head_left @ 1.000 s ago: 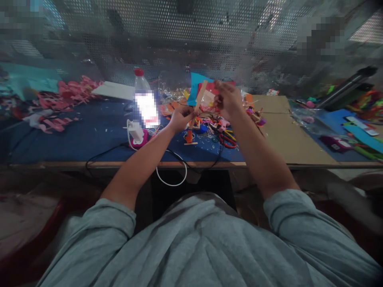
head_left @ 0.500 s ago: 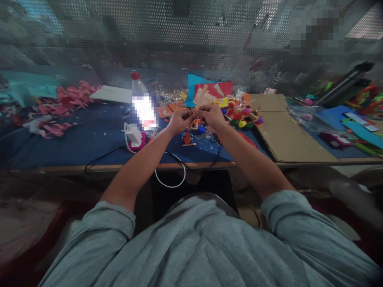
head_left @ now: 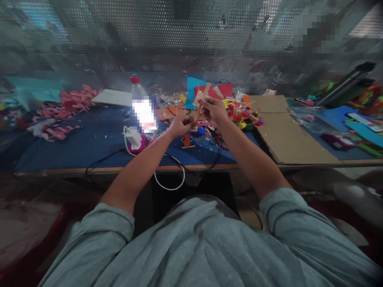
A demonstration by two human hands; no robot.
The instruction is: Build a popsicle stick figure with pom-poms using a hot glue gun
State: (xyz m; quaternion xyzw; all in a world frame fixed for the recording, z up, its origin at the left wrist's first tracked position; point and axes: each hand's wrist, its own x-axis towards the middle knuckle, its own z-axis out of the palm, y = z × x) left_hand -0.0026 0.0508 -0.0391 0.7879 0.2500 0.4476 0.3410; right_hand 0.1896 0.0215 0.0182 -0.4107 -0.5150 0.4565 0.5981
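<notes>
A flat wooden craft stick [head_left: 206, 91] stands slanted above the blue tabletop, its upper end leaning right. My left hand [head_left: 181, 124] is closed around the stick's lower end. Higher up, the fingers of my right hand [head_left: 214, 109] pinch the same stick from the right side. Whether anything small is also between the fingertips is hidden. Just below the hands is a small orange piece [head_left: 187, 139] with a short wooden strip at its foot. Beside it lies a round blue piece [head_left: 200, 131].
Colourful small parts [head_left: 245, 117] are heaped right of my hands, next to flat cardboard [head_left: 299, 139]. Left are a red-capped bottle [head_left: 136, 85], a white plug on a pink power block [head_left: 137, 143] and a white cable [head_left: 170, 188] hanging over the edge. Pink cutouts [head_left: 74, 99] lie farther left.
My right hand has moved slightly up and away from my left fingertips, which it was close against before. The craft stick has shifted a little right and shows more of its length.
</notes>
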